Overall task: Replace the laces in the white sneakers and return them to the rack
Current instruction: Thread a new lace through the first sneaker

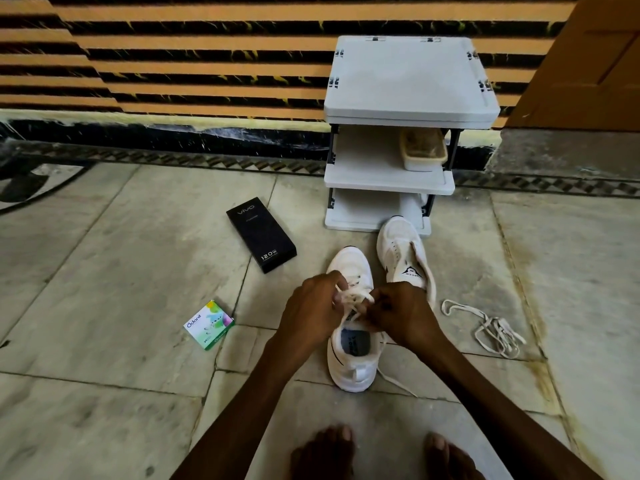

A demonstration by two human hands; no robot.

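The fingers (332,284) of the left hand (313,306) are curling round a strand of the cream flat lace (350,295). The right hand (401,315) is pinching the same lace just beside them, over the eyelets. The lace is threading the near white sneaker (351,370), which is standing on the pale stone floor (121,271) with its toe pointing far. One lace end is trailing to its near right. Both forearms are reaching in from the near edge, wrists bending down, above two bare feet (325,452). The second white sneaker (398,242) is lying just to the far right, tongue flopping open, at the foot of the white plastic three-tier rack (408,81). A loose cream lace (491,327) is lying to the right. A black rectangular carton (261,233) and a small green-and-white cardboard box (209,323) are lying to the left. A tan basket (422,148) is sitting on the rack's middle shelf.
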